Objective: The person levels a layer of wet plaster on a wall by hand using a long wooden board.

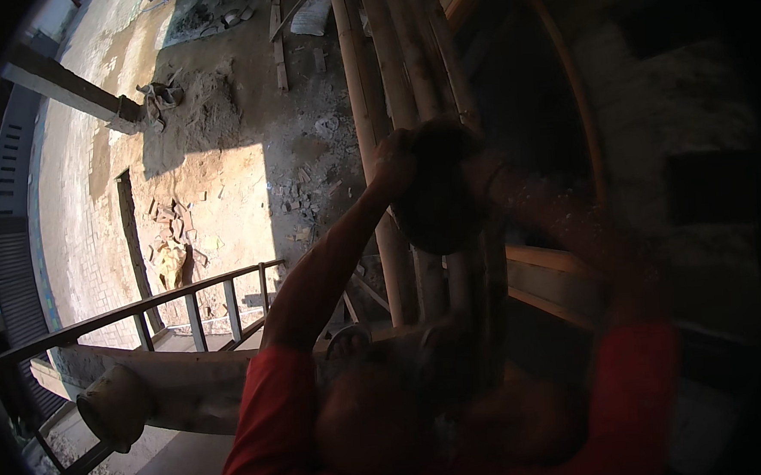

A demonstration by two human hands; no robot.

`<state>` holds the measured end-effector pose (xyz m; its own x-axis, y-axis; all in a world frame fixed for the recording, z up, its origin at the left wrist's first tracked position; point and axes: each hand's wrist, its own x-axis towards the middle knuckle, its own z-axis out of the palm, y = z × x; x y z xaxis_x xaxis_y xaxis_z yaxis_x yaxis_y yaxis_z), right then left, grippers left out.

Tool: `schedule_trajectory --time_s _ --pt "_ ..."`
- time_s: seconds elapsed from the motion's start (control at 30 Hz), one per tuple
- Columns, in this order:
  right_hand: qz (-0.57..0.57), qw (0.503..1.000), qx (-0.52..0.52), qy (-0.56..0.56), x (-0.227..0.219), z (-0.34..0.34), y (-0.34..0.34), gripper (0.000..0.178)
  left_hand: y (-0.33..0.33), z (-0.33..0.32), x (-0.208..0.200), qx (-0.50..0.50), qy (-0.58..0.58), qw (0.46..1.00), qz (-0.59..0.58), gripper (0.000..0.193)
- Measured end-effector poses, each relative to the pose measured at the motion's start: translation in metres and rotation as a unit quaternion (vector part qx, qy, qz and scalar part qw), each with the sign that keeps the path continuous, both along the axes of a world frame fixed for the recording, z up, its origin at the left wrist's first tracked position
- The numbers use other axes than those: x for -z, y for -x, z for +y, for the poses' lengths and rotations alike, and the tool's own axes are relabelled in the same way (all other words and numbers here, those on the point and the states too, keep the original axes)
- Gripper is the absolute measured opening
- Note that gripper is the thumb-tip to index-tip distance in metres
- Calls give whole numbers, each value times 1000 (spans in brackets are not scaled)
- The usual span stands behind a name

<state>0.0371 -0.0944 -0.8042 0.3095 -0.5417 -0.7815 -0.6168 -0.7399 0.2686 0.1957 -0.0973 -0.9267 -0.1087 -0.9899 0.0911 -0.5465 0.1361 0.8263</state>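
Observation:
A dark, rounded, bowl-like vessel point(437, 204) is held out in front of me above the long poles. At its left edge my left hand point(392, 161) is closed with the fingers bent over the rim. My right hand point(486, 179) meets the vessel's right side, but shadow and motion blur hide its fingers. What the vessel contains is too dark to make out. Both forearms reach forward out of red sleeves.
Long round poles point(393, 73) run side by side away from me, with a sandalled foot point(347, 342) near their close end. A metal railing point(195, 320) and a stained bucket point(114, 406) are at left. Rubble point(173, 218) lies on the ground below; a wooden frame point(554, 258) stands right.

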Motion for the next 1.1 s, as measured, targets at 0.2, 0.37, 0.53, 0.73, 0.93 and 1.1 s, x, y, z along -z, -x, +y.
schedule_trajectory --time_s 0.2,0.37,0.53,0.73,0.93,1.1 --pt "-40 989 -12 -140 20 4 39 27 14 17 9 -9 -5 981 192 31" --pt "-109 972 -90 -189 113 28 112 36 8 22 2 -10 -33 991 130 33" --pt "-164 961 -113 -191 70 66 96 38 7 27 8 15 -19 998 62 37" --pt "-285 905 225 -221 87 113 119 37 17 35 -18 40 -35 990 131 41" --pt "-307 610 652 -328 47 113 66 27 1 47 -31 -12 -77 990 114 42" --pt "-351 509 698 -361 50 121 65 21 1 49 -30 -52 -128 982 132 43"
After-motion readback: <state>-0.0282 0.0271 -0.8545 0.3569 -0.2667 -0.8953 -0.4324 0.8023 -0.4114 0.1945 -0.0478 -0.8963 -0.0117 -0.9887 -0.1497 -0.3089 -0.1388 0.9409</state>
